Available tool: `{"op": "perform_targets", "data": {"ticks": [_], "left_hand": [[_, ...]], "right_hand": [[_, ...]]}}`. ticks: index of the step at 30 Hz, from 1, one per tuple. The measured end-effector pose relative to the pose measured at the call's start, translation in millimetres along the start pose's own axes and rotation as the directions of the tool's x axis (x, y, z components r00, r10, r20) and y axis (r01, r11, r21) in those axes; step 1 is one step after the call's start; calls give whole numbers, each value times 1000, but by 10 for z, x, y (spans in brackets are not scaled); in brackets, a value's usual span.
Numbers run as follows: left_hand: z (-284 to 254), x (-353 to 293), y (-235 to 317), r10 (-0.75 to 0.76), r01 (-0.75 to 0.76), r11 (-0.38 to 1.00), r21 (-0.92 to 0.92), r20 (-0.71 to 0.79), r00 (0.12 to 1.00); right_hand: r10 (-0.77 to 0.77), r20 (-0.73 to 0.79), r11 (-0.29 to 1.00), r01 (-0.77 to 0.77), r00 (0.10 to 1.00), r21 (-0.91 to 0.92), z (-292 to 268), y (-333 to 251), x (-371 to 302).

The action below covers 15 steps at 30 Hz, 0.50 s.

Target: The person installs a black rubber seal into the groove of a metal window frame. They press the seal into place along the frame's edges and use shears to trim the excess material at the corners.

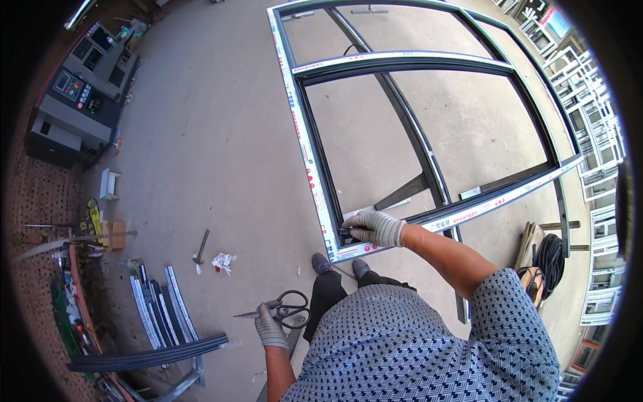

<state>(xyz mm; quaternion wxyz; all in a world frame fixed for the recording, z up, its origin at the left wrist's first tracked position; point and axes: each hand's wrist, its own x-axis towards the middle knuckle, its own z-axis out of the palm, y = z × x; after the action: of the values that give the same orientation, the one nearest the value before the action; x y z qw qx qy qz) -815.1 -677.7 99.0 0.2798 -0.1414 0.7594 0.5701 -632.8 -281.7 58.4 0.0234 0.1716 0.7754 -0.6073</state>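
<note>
My left hand (270,327), in a striped knit glove, is closed around a pair of black-handled scissors (293,310), held low at my left side with the blades pointing left. In front of me lies a large dark window frame (429,224) with crossbars and printed white protective film along its outer faces. At its near left corner is my gloved right hand (378,228). Its fingers are bent together against the inner edge, beside dark strip-like material. Whatever the fingertips pinch there is hidden.
A hammer (201,246) and crumpled white paper (224,262) lie on the floor to the left. Lower left, several long profiles (161,301) rest near a stand. A grey machine (80,94) stands far left. Coiled black hose (550,264) and stacked white frames (589,110) are on the right.
</note>
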Motion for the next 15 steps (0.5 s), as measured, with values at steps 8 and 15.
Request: {"op": "perform_targets", "data": {"ticks": [8, 15], "left_hand": [[625, 941, 809, 121, -211, 950, 230, 353, 928], [799, 935, 895, 56, -212, 905, 369, 391, 919]], "right_hand": [[73, 22, 997, -73, 997, 30, 28, -82, -10], [350, 178, 714, -385, 920, 585, 9, 51, 73]]}}
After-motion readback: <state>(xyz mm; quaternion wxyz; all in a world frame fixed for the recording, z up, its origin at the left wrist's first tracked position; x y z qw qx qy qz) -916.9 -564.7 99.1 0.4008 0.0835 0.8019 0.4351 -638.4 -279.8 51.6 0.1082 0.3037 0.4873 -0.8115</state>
